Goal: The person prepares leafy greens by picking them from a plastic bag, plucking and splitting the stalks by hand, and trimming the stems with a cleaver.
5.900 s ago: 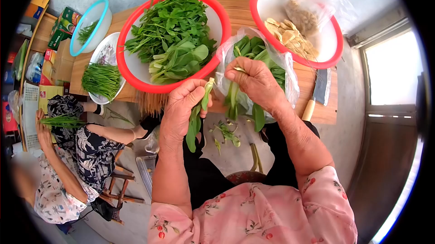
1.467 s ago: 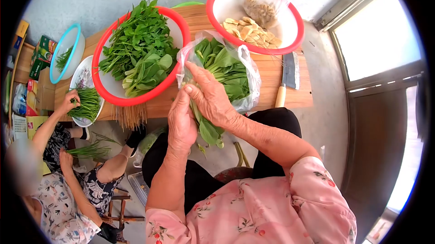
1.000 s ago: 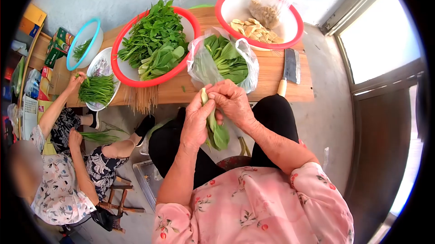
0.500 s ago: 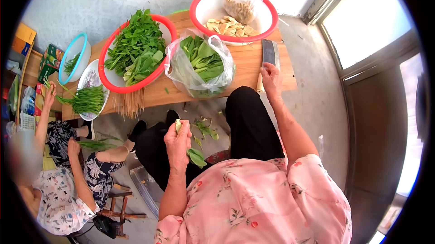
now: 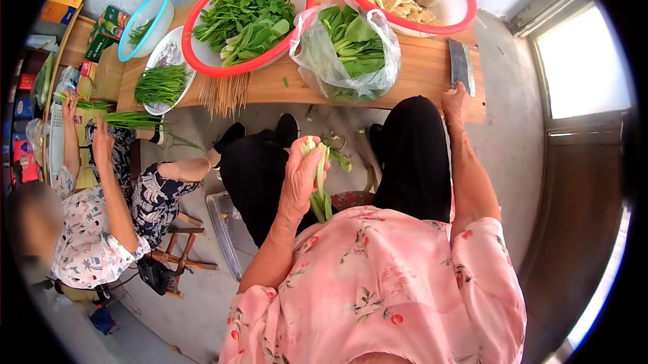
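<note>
Greens (image 5: 321,203) left, cleaver (image 5: 461,63) right lol
My left fingers (image 5: 295,155) clutch the greens, right fingers (image 5: 460,91) curl round the cleaver; plastic bag (image 5: 312,60) farther out between them.

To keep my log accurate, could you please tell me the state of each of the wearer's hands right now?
Left hand: closed, holding greens.
Right hand: closed on the cleaver at its handle end; whether lifted, I cannot tell.

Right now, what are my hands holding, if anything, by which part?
Left hand: a leafy green, by its stalks near the pale base. Right hand: the cleaver, apparently by its hidden handle.
</note>
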{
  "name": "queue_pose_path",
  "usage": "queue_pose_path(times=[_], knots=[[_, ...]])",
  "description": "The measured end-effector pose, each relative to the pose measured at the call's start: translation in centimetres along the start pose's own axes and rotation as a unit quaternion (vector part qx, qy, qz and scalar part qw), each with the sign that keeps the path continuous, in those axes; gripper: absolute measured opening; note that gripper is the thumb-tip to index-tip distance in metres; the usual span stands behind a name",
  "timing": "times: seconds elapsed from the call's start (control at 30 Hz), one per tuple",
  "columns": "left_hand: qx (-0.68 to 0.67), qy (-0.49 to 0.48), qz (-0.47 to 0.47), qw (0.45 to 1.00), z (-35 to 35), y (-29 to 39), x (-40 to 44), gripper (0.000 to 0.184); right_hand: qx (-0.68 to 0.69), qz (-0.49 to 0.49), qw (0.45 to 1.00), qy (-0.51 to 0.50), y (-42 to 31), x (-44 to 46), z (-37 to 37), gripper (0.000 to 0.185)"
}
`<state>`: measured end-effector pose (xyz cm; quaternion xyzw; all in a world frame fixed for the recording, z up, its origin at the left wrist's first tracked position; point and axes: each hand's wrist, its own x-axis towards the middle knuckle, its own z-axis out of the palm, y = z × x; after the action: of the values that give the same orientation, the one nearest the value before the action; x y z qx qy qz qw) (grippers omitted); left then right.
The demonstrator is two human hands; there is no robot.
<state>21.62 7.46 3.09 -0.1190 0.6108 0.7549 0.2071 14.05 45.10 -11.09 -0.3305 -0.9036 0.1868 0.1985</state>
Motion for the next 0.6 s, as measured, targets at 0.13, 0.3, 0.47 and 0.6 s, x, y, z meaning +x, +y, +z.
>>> queue_pose_path(times=[0.13, 0.3, 0.47, 0.6], knots=[[-0.013, -0.001, -0.004, 1.000, -1.1, -0.8, 0.2, 0.025, 0.031, 0.075, 0.996, -0.030, -0.4, -0.8, -5.1, 0.050], [-0.024, 0.016, 0.000, 1.000, -1.4, -0.4, 0.0, 0.020, 0.105, 0.050, 0.991, 0.071, -2.4, -3.3, -10.9, 0.047], [-0.023, 0.013, 0.016, 1.000, -1.3, -0.4, 0.4, 0.020, 0.338, 0.063, 0.938, 0.044, -10.8, -6.0, -17.5, 0.033], [-0.031, 0.028, 0.056, 0.998, -0.3, -0.3, 0.1, 0.016, 0.345, -0.129, 0.929, -0.042, -14.6, -10.8, -17.3, 0.018]])
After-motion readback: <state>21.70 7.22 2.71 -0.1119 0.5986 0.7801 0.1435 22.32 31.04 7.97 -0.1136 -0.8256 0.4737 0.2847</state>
